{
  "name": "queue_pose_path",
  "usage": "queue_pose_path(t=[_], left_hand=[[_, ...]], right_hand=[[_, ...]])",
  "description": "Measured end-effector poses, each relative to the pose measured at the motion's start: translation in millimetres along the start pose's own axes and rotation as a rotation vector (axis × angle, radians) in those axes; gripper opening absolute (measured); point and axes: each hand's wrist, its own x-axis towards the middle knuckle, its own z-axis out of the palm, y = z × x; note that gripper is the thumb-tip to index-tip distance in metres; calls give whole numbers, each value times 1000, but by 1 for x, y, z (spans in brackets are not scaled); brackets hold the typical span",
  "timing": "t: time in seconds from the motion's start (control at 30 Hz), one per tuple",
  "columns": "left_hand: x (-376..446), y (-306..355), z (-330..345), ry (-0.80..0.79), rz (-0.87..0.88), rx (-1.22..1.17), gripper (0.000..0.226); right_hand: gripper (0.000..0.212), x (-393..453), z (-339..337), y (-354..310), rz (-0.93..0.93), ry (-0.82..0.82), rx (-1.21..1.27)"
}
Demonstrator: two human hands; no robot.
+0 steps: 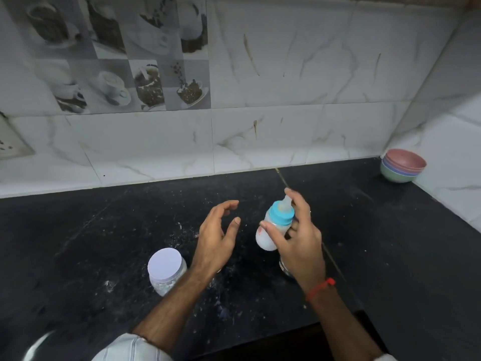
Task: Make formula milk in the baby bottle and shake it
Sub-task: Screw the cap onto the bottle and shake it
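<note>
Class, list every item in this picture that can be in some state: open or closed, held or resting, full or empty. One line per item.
Baby bottle: held tilted above the counter, blue collar and teat on, white liquid inside.
Right hand: wrapped around the bottle.
Left hand: open, empty, beside the bottle.
Jar: upright on the counter, white lid on.
Bowls: stacked in the corner.
Counter: dusted with white specks.
</note>
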Motion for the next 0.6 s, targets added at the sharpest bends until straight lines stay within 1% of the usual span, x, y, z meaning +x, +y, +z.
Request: queue_pose_path(t=[0.03, 0.1, 0.13, 0.23, 0.27, 0.33, 0.37, 0.4, 0.47, 0.5, 0.53, 0.6], left_hand=[[-1, 0, 0, -8, 9, 2, 39], [-1, -1, 0, -4, 38, 8, 40], [1, -1, 0, 4, 36, 10, 39], [1, 1, 0, 10, 11, 8, 39], [0, 2, 0, 8, 30, 9, 39], [1, 3, 0, 23, 69, 16, 38], [2, 3, -1, 37, 69, 10, 38], [3, 4, -1, 55, 60, 0, 37], [2, 7, -1, 77, 47, -11, 37], [1, 8, 0, 74, 55, -7, 36], [1, 9, 0, 70, 72, -3, 36], [2, 8, -1, 66, 92, 3, 36]], right_hand=[[80, -4, 0, 1, -6, 14, -5], [79, -4, -4, -1, -105, 153, 76], [79, 0, -5, 0, -129, 172, 78], [79, 9, -4, -7, -50, 27, -8], [79, 10, -6, -11, -78, 58, -4], [81, 12, -8, -17, -194, 209, 89], [81, 13, -7, -15, -231, 249, 107], [80, 13, -6, -13, -226, 240, 85], [78, 10, -2, -10, -101, 89, 10], [77, 6, -2, -9, -56, 42, -5], [76, 5, -2, -10, -58, 67, 23], [78, 6, -2, -10, -157, 187, 107]])
